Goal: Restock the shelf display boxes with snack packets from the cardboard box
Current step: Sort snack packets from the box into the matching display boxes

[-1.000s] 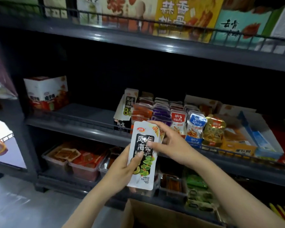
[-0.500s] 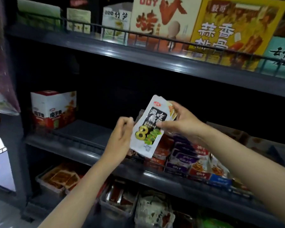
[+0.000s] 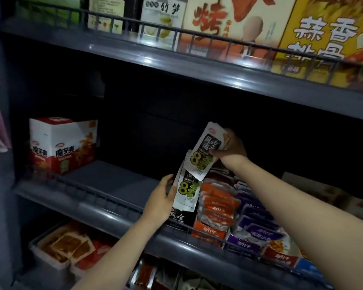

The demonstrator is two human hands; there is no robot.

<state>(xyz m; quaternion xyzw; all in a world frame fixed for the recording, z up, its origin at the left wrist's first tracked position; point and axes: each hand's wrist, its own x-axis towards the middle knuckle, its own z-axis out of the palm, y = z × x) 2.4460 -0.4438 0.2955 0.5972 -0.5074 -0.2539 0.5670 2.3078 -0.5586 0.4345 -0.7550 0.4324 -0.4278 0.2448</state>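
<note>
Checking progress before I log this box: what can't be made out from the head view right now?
- Cardboard box: outside the head view, so remaining stock is unknown.
- Black display box: interior covered by the lower packet and left hand; fill level unknown. Whether that hand grips or only steadies the packet is unclear.
- Upper packets: count unclear; right hand sits mostly behind them.
- Bottom-shelf bins: dark, blurred; labels unreadable.
</note>
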